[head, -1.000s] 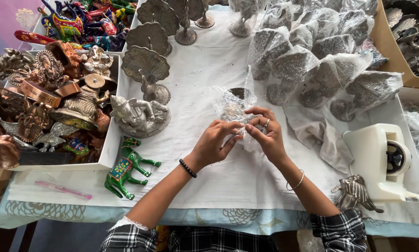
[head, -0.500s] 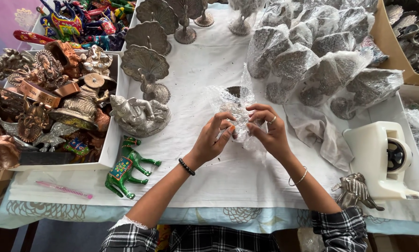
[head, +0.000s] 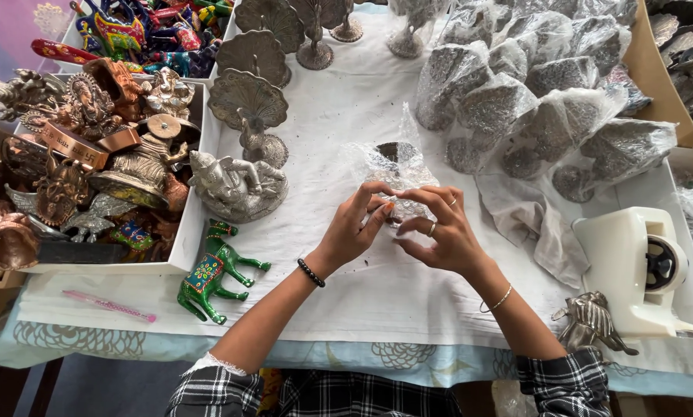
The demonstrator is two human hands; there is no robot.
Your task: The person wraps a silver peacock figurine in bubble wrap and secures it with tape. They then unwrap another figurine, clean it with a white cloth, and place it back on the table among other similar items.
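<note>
both forearms come up from the bottom of the frame and angle inward, meeting just right of the frame's middle. the left hand (head: 356, 225) is raised, fingers bent, tips pinched toward the right hand (head: 437, 232). the right hand's fingers are spread and curled, thumb below, its fingertips touching the left's. sleeves are pushed back to the elbows.

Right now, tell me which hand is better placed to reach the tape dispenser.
Right, probably. The white tape dispenser stands on the person's right side of the table, nearer the right hand than the left hand. Both hands now grip the clear plastic-wrapped piece.
</note>
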